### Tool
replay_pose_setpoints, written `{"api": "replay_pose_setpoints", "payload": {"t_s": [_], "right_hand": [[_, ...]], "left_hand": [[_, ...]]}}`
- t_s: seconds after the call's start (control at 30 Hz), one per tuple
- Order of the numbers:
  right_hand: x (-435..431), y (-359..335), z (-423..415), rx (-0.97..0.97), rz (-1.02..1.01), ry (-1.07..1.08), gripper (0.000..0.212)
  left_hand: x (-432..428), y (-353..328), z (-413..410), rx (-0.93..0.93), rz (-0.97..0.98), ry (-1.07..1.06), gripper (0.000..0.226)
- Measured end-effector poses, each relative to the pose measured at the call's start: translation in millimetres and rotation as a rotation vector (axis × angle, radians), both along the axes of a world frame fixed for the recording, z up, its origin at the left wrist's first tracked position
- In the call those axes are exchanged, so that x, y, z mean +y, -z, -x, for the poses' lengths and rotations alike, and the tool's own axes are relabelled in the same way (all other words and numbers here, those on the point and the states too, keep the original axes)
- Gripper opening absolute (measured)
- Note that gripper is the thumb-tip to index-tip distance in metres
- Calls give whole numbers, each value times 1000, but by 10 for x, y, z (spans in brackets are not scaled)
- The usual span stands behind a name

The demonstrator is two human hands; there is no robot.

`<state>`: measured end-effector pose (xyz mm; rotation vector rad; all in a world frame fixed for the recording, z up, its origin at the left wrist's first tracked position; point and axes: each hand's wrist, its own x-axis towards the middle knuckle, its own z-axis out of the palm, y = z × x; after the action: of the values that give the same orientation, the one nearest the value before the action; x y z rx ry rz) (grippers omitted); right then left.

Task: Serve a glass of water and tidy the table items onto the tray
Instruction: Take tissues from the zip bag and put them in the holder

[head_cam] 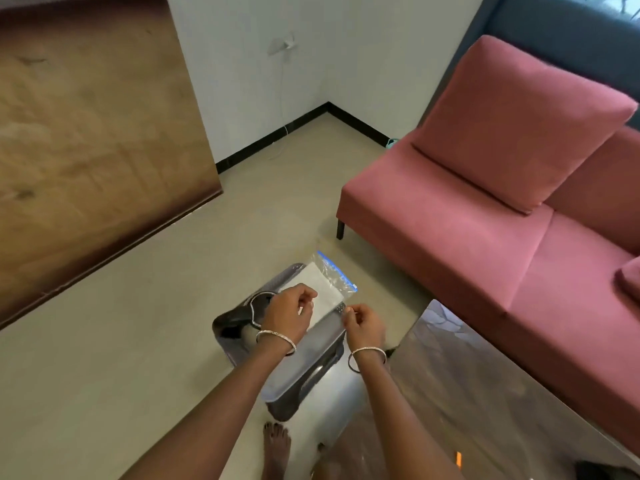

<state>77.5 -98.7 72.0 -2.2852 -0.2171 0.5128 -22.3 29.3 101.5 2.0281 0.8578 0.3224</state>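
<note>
I am carrying a grey tray in front of me, above the floor. My left hand and my right hand both grip it at its far part, fingers closed. A clear zip bag with a blue seal strip and a white folded cloth inside lies across the tray's far end and hangs past it. A dark rounded item with a metal rim sits at the tray's left side, partly hidden by my left wrist. No glass of water is in view.
A glass-topped table stands at the lower right. A pink sofa fills the right side. A wooden door is at the left. Beige floor lies ahead to a white wall corner. My bare feet show below.
</note>
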Motion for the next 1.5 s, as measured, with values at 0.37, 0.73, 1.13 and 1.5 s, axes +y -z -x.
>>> {"api": "replay_pose_setpoints", "payload": {"t_s": [0.37, 0.73, 1.13, 1.5], "right_hand": [[462, 1047, -1053, 601, -132, 518, 6], [702, 1535, -1320, 727, -332, 652, 10], [222, 405, -621, 318, -429, 344, 6], [-694, -858, 354, -324, -285, 125, 9]], "left_hand": [[709, 646, -859, 59, 43, 80, 22], [884, 1087, -1129, 210, 70, 231, 19], [371, 345, -908, 61, -63, 291, 18], [-382, -865, -190, -125, -255, 480, 37]]}}
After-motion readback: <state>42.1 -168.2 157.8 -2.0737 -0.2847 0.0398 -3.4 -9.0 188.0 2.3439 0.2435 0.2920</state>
